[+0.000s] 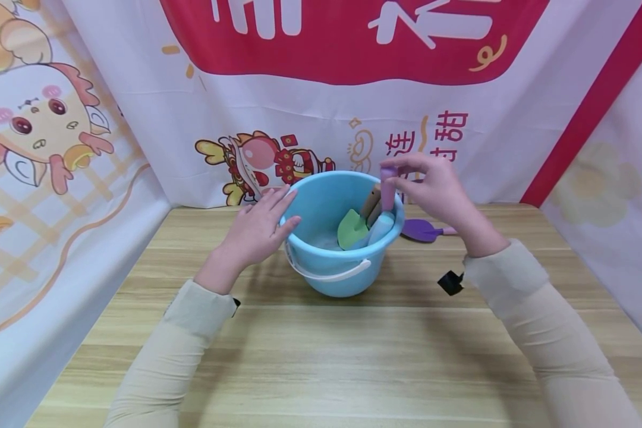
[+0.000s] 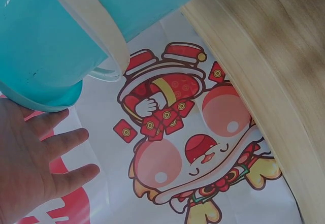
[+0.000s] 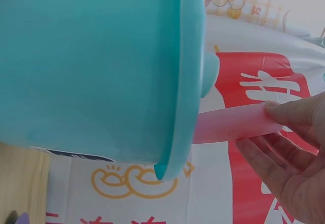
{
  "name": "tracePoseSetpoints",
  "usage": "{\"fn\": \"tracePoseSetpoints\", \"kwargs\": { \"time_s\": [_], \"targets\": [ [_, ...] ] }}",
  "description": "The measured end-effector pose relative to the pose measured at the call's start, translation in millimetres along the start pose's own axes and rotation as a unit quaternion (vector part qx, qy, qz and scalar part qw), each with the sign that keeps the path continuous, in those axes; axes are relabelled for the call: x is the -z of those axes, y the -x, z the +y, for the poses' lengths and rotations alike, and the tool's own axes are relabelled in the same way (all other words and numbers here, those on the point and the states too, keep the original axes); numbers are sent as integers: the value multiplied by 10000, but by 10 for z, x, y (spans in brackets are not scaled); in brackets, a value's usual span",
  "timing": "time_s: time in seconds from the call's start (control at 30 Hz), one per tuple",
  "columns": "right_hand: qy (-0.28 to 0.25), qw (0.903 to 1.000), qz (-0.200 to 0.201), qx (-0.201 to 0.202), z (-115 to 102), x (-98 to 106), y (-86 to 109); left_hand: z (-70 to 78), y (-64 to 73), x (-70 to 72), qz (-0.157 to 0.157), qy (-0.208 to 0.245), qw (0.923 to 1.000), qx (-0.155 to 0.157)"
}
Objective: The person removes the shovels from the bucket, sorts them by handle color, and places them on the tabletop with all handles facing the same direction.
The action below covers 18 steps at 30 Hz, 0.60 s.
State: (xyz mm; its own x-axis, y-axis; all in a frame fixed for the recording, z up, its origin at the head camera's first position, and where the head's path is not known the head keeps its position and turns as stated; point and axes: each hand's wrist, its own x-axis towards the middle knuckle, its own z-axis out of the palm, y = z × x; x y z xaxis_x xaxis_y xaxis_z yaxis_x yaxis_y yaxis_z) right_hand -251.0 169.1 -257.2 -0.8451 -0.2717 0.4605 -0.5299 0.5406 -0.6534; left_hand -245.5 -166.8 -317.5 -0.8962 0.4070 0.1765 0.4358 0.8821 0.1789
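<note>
A light blue bucket (image 1: 331, 279) stands upright with its white carrying handle (image 1: 331, 277) hanging down the front. My left hand (image 1: 259, 229) rests on its left rim, fingers straight and spread; in the left wrist view those fingers (image 2: 66, 142) lie right at the rim. At the right rim my right hand (image 1: 430, 184) pinches the top of a pink handle (image 3: 233, 125) between thumb and fingers. The handle's lower end is hidden inside the bucket, so I cannot tell which tool it belongs to. Beside it lean a green shovel blade (image 1: 352, 229), a brown handle (image 1: 371, 201) and a pale blue piece (image 1: 381, 227).
A purple toy shovel (image 1: 420, 230) with a pink handle lies on the wooden table (image 1: 326, 356), behind the bucket to the right. Printed cloth (image 1: 310, 113) hangs along the back and both sides of the table. A small black object (image 1: 450, 283) shows near my right cuff.
</note>
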Motion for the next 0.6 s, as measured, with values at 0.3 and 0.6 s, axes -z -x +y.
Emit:
{"fn": "tracePoseSetpoints", "kwargs": {
  "time_s": [0.3, 0.6],
  "targets": [
    [10, 9998, 93, 171, -22, 62, 0, -3, -4, -5, -16, 2, 10000, 0],
    [86, 9997, 125, 187, -56, 93, -4, -6, -5, -7, -11, -13, 10000, 13]
  ]
}}
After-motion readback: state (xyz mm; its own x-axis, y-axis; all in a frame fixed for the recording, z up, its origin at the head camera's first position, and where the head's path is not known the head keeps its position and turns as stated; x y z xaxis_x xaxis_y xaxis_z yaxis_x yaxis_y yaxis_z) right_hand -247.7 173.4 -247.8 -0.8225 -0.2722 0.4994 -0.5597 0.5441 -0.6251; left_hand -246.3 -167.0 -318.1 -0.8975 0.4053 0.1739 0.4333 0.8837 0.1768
